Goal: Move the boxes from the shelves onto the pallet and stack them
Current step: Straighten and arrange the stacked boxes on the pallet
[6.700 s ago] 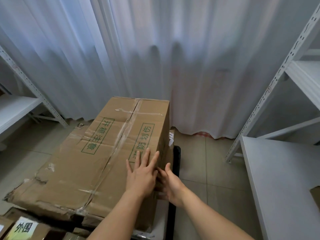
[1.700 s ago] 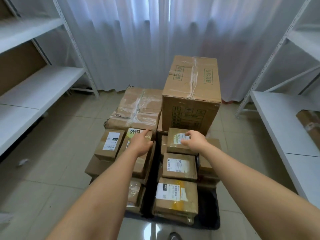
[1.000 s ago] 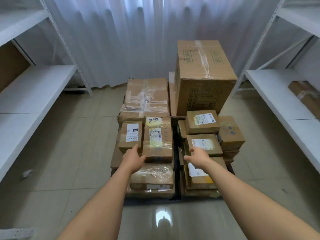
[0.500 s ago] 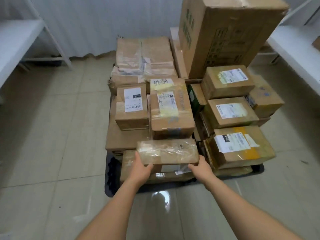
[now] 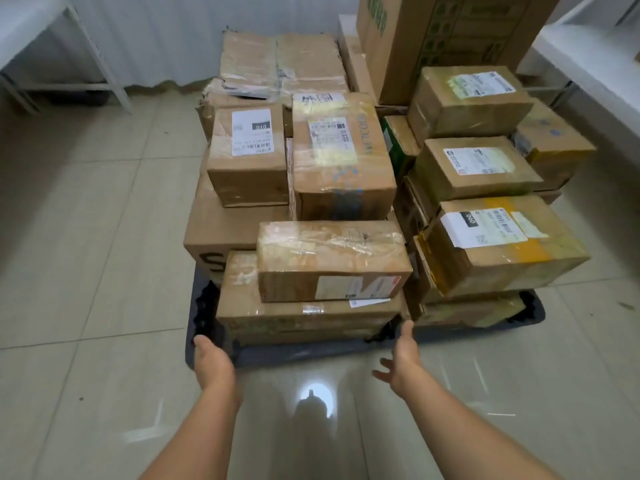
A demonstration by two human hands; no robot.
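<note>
Head view. Pallet [image 5: 311, 353] on the tile floor, loaded with cardboard boxes. At the near edge a flat box [image 5: 304, 320] sits on the pallet with a taped box [image 5: 332, 261] stacked on top of it, shifted toward the right. Right of these, a box with a yellow band [image 5: 502, 244]; a tall box [image 5: 446, 39] at the back.

Step in hand, as judged: squaring up or gripping the front stack. To do it well: take the flat box at both end faces, low, and push evenly so the taped box on top does not slide; keep fingers out of the gap against the right-hand stack.

Pose. Left hand [image 5: 213, 363] open, palm turned inward, just off the left near corner of the flat box, over the pallet edge; contact cannot be told. Right hand [image 5: 401, 358] open, fingers spread, fingertips near the right near corner. Neither holds anything. Both forearms extended forward and down.
</note>
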